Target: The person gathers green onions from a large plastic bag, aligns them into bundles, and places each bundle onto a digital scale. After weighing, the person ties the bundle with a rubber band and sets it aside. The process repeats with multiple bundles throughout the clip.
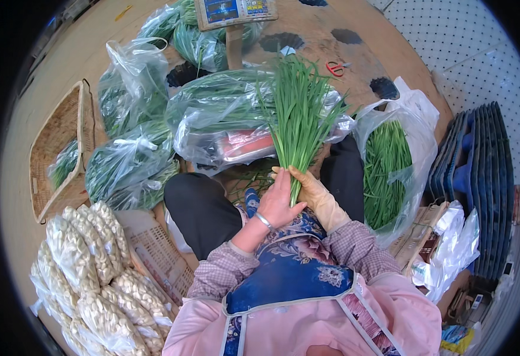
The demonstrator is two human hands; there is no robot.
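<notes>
A bunch of garlic chives stands up from between both hands, its leaf tips fanned out away from me. My left hand, bare and with a silver bangle at the wrist, presses flat fingers against the stem ends. Around the other side of the stems is my right hand, in a pale rubber glove. Behind the bunch, a clear plastic bag of greens lies on the scale, partly hiding its pan. To the right, more chives fill an open plastic bag.
A scale display rises at the back on a post. Red-handled scissors lie on the ground. On the left are bagged greens, a wicker basket and bags of peeled garlic. Stacked dark crates stand right.
</notes>
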